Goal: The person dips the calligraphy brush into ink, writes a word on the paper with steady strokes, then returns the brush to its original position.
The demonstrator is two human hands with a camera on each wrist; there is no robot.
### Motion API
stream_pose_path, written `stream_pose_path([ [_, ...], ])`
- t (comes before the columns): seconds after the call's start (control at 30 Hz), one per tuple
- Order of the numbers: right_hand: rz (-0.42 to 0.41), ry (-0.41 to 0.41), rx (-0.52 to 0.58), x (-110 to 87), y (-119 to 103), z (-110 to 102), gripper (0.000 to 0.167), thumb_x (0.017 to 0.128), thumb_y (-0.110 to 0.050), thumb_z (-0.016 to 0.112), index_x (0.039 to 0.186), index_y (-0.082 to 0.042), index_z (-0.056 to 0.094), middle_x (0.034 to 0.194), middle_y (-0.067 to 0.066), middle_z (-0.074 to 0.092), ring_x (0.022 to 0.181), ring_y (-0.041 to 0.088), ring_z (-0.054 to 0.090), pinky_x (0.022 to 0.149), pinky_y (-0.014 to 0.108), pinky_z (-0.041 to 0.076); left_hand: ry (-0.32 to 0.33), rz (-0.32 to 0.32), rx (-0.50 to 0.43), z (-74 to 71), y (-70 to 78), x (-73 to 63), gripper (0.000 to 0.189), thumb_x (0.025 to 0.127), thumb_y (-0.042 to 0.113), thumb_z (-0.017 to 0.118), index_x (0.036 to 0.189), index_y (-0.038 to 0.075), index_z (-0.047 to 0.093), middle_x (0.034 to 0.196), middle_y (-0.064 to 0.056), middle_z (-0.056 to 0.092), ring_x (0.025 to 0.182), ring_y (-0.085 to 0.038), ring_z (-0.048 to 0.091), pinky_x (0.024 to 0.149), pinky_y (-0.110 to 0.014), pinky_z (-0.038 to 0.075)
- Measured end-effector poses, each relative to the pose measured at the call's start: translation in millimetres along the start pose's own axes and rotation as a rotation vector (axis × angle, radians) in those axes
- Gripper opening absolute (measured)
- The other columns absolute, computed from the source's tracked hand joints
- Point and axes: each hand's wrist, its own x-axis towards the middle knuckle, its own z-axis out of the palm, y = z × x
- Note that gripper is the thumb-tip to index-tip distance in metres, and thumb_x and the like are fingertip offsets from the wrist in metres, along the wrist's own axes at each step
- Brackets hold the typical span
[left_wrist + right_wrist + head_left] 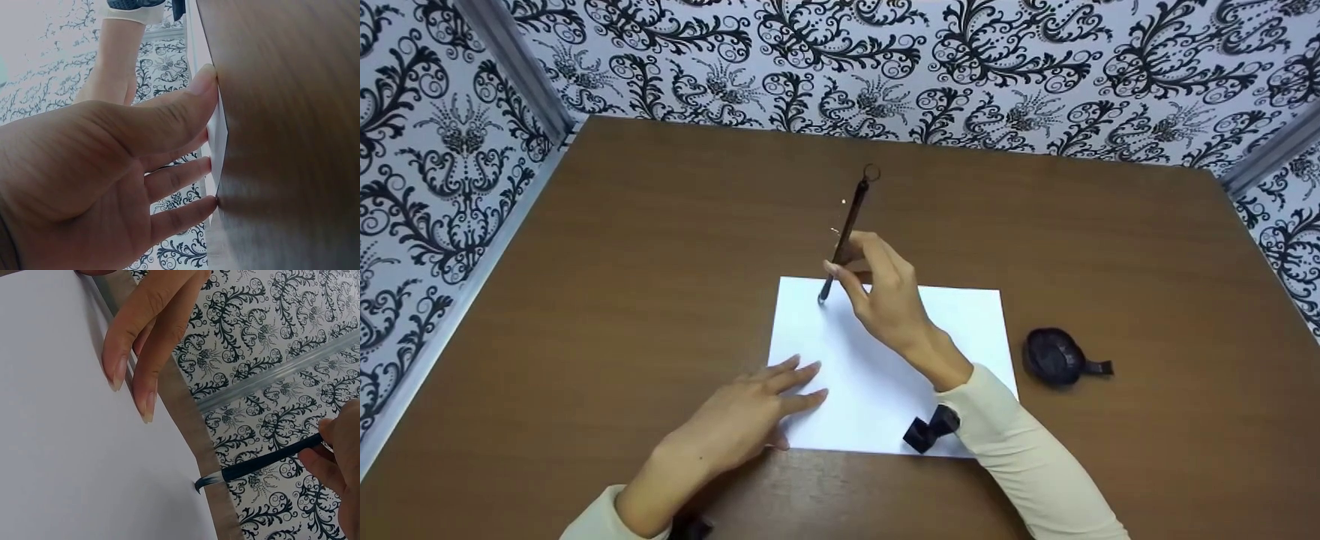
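Note:
A white sheet of paper [847, 420] lies on the brown table. My right hand [889, 296] pinches a dark-handled calligraphy brush [852, 214], tilted, with a hanging loop at its upper end. Near the sheet's upper left corner is the brush tip; in the right wrist view the brush [264, 462] has pale bristles and a dark, bent end that appears to touch the paper [84, 427]. With fingers spread, my left hand [735, 420] rests on the sheet's lower left part. In the left wrist view the left hand's thumb [174, 121] lies at the paper's edge.
To the right of the sheet sits a small black dish [1057, 358] with a short handle. A black wrist camera [931, 429] is on the right sleeve, over the paper. Walls with black floral patterns [847, 67] stand behind and beside the table.

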Motion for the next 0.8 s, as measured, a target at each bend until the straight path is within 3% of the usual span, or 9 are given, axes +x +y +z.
stream_pose_path([
  [0.37, -0.008, -0.049, 0.002, 0.9, -6.7, -0.8, 0.026, 0.089, -0.002, 0.064, 0.112, 0.003, 0.053, 0.095, 0.012, 0.060, 0.085, 0.017, 0.066, 0.070, 0.016, 0.053, 0.000, -0.004, -0.041, -0.1, 0.3, -1.2, 0.061, 0.077, 0.011, 0.078, 0.134, 0.016, 0.058, 0.147, -0.007, 0.042, 0.135, -0.032, 0.037, 0.089, -0.060, 0.045],
  [0.8, -0.024, -0.082, -0.025, 1.6, -16.1, -1.2, 0.027, 0.090, -0.004, 0.064, 0.113, 0.003, 0.052, 0.096, 0.011, 0.059, 0.087, 0.016, 0.065, 0.071, 0.014, 0.052, 0.003, 0.003, -0.022, -0.9, 0.9, -0.2, 0.061, 0.076, 0.010, 0.078, 0.134, 0.017, 0.058, 0.146, -0.007, 0.043, 0.134, -0.032, 0.038, 0.090, -0.058, 0.046],
])
